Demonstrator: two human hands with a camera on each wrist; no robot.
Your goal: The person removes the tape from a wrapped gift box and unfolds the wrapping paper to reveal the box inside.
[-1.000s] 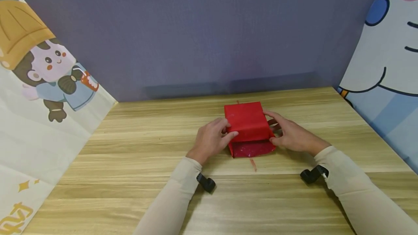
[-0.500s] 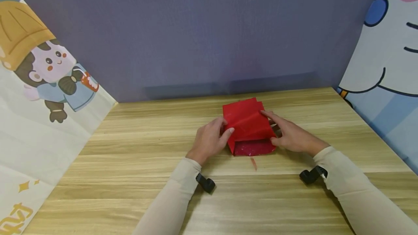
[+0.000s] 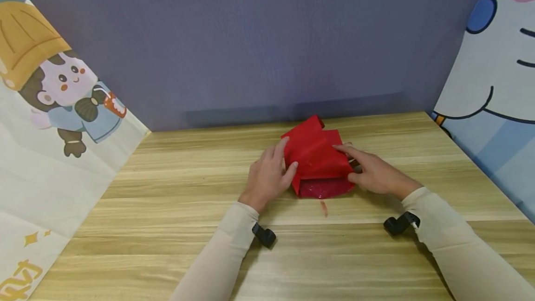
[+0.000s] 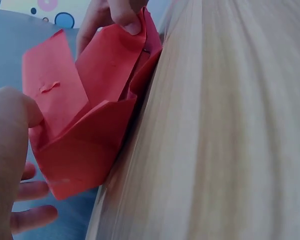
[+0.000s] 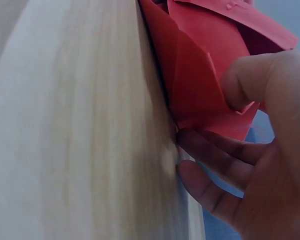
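A red folded paper box lies on the wooden table, its darker, shiny inside showing at the mouth that faces me. Loose flaps stick up at its far end. My right hand pinches its right side, thumb over the wall's edge and lower fingers spread near the tabletop. To the left of the box, my left hand has its fingers extended along the side. Its thumb touches the creased paper, while the other fingers stand apart below it.
Wood-grain table surrounds the box. A grey-blue panel rises at the back, with cartoon-printed sheets at the left and right. A short reddish mark is on the table before the box.
The upper red flap has swung up and leftward, tilting out of line with the box. My left fingers have straightened from curled at its edge. The right hand has stayed nearly still.
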